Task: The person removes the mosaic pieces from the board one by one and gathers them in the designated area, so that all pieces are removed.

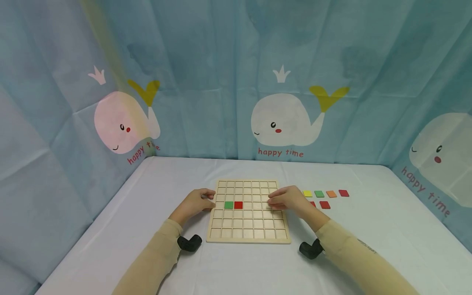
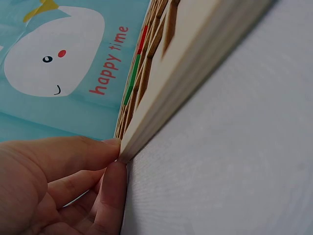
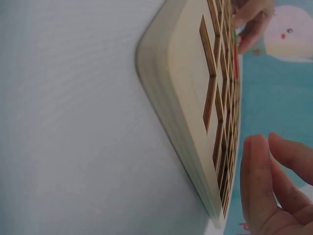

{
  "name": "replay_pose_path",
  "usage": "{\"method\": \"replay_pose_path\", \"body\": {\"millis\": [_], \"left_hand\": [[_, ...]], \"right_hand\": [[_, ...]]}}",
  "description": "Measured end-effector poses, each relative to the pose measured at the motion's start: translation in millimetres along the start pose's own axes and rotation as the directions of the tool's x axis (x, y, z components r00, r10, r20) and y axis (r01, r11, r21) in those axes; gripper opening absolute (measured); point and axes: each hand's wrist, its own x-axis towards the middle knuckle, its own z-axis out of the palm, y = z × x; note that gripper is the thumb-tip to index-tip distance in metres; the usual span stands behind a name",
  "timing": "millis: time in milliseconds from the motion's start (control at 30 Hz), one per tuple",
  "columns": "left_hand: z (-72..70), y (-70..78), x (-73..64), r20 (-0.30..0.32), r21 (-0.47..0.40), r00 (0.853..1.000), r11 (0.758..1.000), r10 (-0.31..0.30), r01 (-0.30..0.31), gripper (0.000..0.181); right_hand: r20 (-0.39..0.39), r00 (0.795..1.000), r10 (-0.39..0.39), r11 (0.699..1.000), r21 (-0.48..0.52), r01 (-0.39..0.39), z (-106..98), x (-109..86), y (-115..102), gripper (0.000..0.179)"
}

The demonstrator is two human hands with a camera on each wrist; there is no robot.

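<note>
A square wooden grid board (image 1: 248, 240) lies on the white table. Two tiles sit side by side in its left part: a green tile (image 1: 228, 205) and a red tile (image 1: 238, 205). The left hand (image 1: 193, 205) touches the board's left edge, its thumb and a finger placed apart along it; the left wrist view shows these fingertips against the wooden rim (image 2: 161, 103). Over the right part of the board is the right hand (image 1: 289, 200), fingers fairly straight and tips close together. No tile shows between them in the right wrist view.
Loose tiles lie right of the board: yellow (image 1: 307, 193), green (image 1: 319, 194), orange (image 1: 331, 194) and several red ones, such as the red tile (image 1: 325, 205). The right hand partly covers one. A blue whale-print curtain (image 1: 228, 123) encloses the table's back and sides.
</note>
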Motion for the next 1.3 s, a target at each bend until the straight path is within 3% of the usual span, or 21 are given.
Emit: {"method": "replay_pose_path", "body": {"millis": [567, 833, 1300], "left_hand": [[0.7, -1.9, 3.3, -0.007, 0.009, 1.000, 1.000, -0.014, 0.014, 0.049], [-1.0, -3.5, 5.5, -0.005, 0.009, 1.000, 1.000, -0.013, 0.013, 0.050], [-0.4, -3.7, 5.2, -0.014, 0.011, 1.000, 1.000, -0.014, 0.014, 0.048]], "right_hand": [[0.048, 0.999, -0.002, 0.999, 0.036, 0.000, 27, 7.9, -8, 0.023], [0.105, 0.994, -0.034, 0.999, 0.030, 0.031, 41, 10.3, -13, 0.023], [0.093, 0.996, 0.004, 0.999, 0.044, -0.008, 59, 9.3, -23, 0.014]]}}
